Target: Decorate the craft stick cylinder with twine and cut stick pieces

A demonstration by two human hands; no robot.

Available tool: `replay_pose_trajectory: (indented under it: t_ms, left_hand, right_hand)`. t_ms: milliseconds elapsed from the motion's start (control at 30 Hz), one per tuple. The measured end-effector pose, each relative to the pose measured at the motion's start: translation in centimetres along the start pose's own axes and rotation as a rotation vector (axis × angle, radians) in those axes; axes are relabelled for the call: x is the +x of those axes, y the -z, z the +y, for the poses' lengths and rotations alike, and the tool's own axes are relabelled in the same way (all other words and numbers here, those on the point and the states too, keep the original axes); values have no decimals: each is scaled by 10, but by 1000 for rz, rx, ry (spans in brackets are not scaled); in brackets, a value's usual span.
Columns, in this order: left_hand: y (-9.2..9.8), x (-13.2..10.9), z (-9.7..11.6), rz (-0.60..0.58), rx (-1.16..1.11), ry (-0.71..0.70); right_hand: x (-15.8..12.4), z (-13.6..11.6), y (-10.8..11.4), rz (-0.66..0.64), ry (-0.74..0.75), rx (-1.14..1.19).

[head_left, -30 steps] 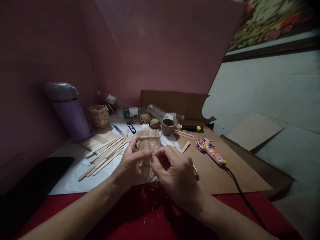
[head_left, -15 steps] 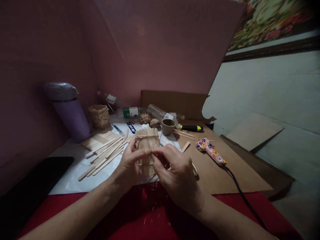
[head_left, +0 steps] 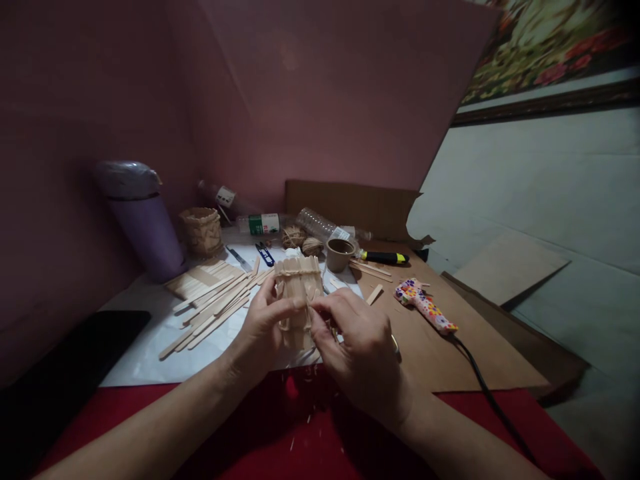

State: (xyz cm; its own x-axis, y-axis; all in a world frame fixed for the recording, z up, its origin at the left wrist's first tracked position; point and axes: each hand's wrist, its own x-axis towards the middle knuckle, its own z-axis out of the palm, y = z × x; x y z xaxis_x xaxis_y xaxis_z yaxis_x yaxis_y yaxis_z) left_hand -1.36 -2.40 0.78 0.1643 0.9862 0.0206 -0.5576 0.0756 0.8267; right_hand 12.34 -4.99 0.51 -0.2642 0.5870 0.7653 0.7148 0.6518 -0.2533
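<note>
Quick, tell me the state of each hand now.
Left hand: closed around the craft-stick cup, holding it.
Right hand: fingertips pinched shut at the cup's front; what they pinch cannot be told.

The worktop (head_left: 310,433) is red-covered at six o'clock. A white sheet (head_left: 145,353) lies on it toward nine o'clock and a brown cardboard sheet (head_left: 450,353) toward three. Loose craft sticks (head_left: 215,307) lie on the white sheet. A purple flask (head_left: 145,227) stands at ten o'clock, and a patterned glue gun (head_left: 425,307) rests on the cardboard.
</note>
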Motion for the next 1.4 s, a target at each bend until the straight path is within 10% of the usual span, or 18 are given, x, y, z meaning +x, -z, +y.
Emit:
replay_pose_trajectory:
  t_ms: [567,867,1400]
  left_hand:
    - [1,2,-4,-47,66,-117]
    - [1,0,2,-33,-2,-12]
    - [0,-1,3,-3,-47,12]
  right_hand:
    - [4,-3,-2,41,-370,295]
    - [15,4,0,4,-796,1039]
    - [13,4,-1,27,-709,952]
